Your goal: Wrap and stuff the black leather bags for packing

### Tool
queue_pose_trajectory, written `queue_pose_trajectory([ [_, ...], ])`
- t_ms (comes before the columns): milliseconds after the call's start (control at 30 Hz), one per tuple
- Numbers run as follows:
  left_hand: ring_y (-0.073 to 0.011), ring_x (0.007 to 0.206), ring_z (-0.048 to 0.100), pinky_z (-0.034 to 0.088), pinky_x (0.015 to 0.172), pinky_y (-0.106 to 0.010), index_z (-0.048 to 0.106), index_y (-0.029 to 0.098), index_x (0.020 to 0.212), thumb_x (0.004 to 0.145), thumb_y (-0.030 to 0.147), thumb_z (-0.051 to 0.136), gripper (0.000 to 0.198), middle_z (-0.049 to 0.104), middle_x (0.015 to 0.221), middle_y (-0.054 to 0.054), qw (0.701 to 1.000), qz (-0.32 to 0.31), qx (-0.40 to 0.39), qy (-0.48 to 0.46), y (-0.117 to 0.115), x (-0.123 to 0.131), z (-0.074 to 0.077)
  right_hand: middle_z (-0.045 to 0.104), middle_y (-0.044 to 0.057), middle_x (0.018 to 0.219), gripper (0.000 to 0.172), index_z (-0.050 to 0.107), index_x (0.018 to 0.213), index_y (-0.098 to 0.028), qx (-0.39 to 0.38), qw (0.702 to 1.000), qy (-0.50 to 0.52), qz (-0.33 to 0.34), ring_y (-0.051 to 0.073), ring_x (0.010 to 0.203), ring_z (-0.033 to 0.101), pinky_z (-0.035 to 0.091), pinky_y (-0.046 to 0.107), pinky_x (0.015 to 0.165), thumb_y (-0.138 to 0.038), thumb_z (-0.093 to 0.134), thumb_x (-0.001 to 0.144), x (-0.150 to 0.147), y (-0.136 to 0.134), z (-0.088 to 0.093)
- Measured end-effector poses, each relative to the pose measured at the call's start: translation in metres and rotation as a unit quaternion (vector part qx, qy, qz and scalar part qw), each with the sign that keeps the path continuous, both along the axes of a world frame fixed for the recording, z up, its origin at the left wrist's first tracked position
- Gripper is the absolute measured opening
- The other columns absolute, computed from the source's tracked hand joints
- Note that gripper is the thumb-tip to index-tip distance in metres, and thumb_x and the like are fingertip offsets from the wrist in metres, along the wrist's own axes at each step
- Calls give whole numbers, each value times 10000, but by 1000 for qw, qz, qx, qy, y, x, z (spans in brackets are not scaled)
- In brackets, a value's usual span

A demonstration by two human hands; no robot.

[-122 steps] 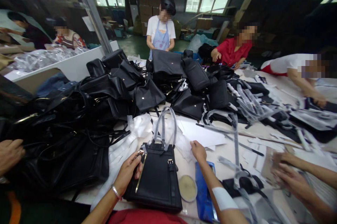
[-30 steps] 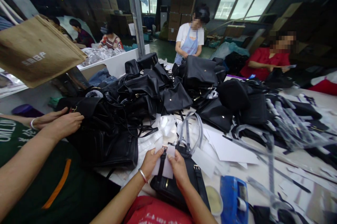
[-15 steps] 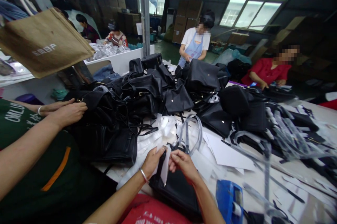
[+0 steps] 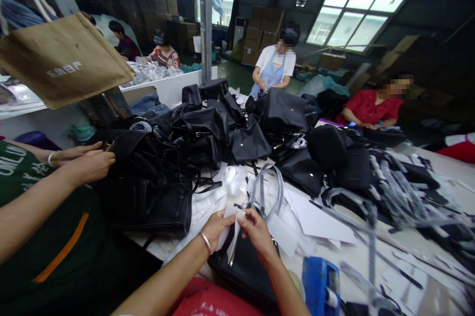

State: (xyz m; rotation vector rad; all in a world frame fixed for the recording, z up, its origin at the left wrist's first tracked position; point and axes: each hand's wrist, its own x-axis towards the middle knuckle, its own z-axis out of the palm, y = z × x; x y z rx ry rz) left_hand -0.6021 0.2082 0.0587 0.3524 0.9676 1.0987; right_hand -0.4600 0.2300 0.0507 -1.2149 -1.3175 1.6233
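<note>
A thin white sheet (image 4: 233, 210), folded upright, stands between my two hands above the near end of a black bag (image 4: 250, 269). My left hand (image 4: 215, 229) grips the sheet's left side, thumb in front; my right hand (image 4: 258, 232) pinches its upper right edge between thumb and fingertips. What lies inside the fold is mostly hidden. The bag lies flat before me at the table's near edge, its gold zip (image 4: 232, 259) just below the sheet, its wrapped handles (image 4: 281, 197) looped away from me. To the right of the handles are white papers (image 4: 322, 222); nearer, a blue object (image 4: 315, 284) stands by my right forearm, which partly covers a round pale container (image 4: 296, 281). Beyond lies a heap of black bags (image 4: 248, 142) spread across the table (image 4: 452, 172). At my left, a co-worker's hands (image 4: 91, 165) work at another black bag. Across the heap stand a person in a blue apron (image 4: 273, 71) and, to the right, a person in red (image 4: 371, 105). Upper left: a hanging brown bag (image 4: 67, 61).
</note>
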Motion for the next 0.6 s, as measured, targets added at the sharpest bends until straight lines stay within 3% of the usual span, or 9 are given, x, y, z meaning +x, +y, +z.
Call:
queue_pose_trajectory([
  [167,-192,663,635,476,654,-299,667,100,875,597,299,809,371,686,736,-95,993,-63,-7,-96,2,-3,2,572,-7,759,293,622,907,-182,-24,999,44,1,91,582,488,446,213,506,-426,660,751,2,-1,1],
  [267,-183,662,617,469,650,-302,654,99,873,592,285,803,368,676,753,-89,994,-82,4,-79,6,-5,-2,587,1,774,301,632,917,-180,-36,997,69,-2,99,616,508,449,212,528,-421,675,742,1,-4,2],
  [367,-154,654,580,436,633,-270,629,114,814,604,287,777,310,647,724,-39,995,-44,54,68,10,-4,-6,583,-4,743,327,636,922,-173,-52,996,79,0,98,595,505,455,226,541,-422,697,719,2,-4,-1],
  [500,-116,615,493,359,581,-219,546,156,671,636,281,719,216,541,615,47,938,24,132,321,9,4,-6,577,-13,706,333,633,895,-167,-61,995,73,-21,97,562,498,459,239,548,-421,711,694,4,-1,-6],
  [600,-144,693,532,394,638,-236,553,169,758,730,334,624,182,584,709,25,937,24,141,320,1,10,-4,580,-12,689,290,626,826,-159,-39,997,42,-53,97,540,497,442,235,537,-414,692,704,5,1,-9],
])
